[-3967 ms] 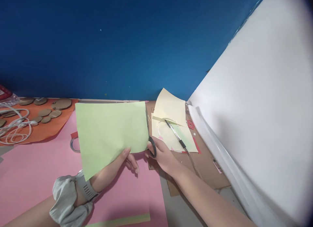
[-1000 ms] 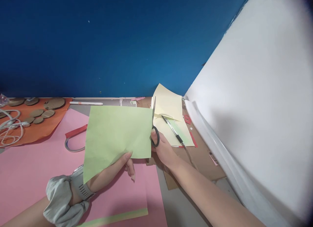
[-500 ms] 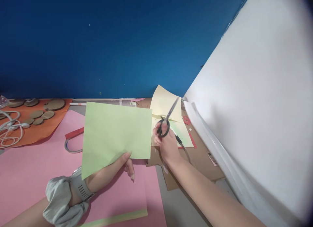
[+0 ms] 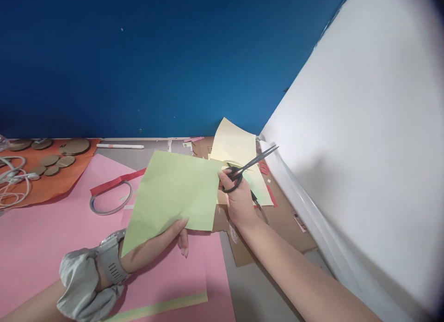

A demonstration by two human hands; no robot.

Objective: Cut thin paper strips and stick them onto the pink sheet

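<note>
Scissors [image 4: 245,167] in right hand [image 4: 240,203], long axis diagonal, tips up-right

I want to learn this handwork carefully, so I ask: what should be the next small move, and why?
Perhaps the right hand should put down the scissors to help hold the green sheet: the blades point away from it, and the left hand grips only its lower edge.
</note>
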